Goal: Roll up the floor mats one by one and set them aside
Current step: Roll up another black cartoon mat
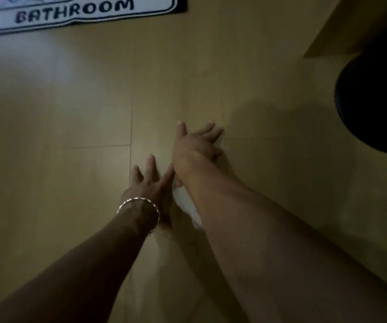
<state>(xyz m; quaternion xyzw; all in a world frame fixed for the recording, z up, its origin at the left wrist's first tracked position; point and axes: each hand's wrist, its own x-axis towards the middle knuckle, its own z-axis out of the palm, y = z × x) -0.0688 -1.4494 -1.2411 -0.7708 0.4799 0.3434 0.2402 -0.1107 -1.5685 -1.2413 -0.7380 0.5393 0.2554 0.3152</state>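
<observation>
Mat (78,12) far-left, dark object (379,101) right

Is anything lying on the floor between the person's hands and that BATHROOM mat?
Nothing visible. Only bare floor lies between the left hand, the right hand and the BATHROOM mat at the top left. The dark round thing sits off to the right, out of the path.

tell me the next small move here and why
Probably reach toward the BATHROOM mat, which lies flat and unrolled ahead to the left; the left hand and right hand are open beside what looks like a pale roll.
</observation>
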